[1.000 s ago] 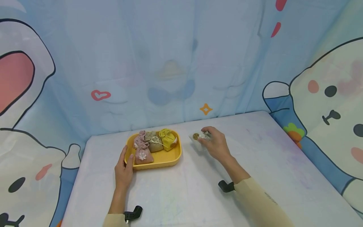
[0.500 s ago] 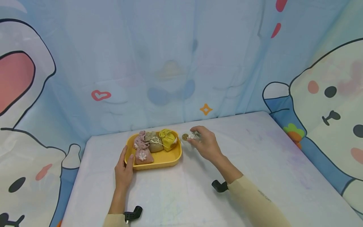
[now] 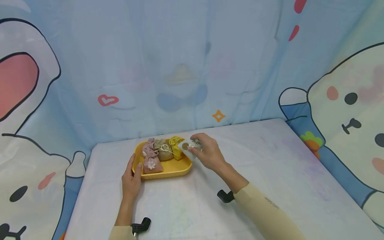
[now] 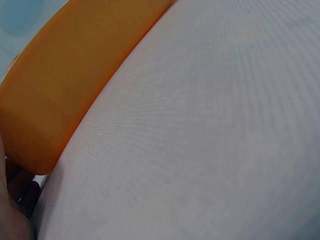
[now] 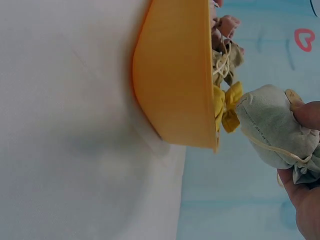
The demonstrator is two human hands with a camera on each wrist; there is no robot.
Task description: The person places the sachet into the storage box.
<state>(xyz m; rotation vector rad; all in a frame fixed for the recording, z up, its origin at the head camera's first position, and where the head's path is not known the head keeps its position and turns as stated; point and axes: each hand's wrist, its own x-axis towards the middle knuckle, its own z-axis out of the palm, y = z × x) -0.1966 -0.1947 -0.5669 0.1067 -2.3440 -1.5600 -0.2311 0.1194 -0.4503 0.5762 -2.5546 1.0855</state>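
Observation:
A yellow tray sits on the table with several small drawstring pouches inside. My left hand holds its left front corner, with the thumb at the rim. In the left wrist view the wall of the tray rises beside the fingers. My right hand pinches a pale grey-green drawstring pouch by its gathered neck, above the tray's right end. In the tray lie a pink pouch, an olive-beige pouch with white cord, and a yellow pouch, partly hidden by the held one.
The table has a whitish cloth that spreads around the tray. A blue cartoon-printed curtain stands behind the table and along both sides. Black wrist devices sit at the left wrist and the right wrist.
My right hand has moved left with the pale pouch, from beside the tray to over its right end. The left hand and the tray have stayed in place.

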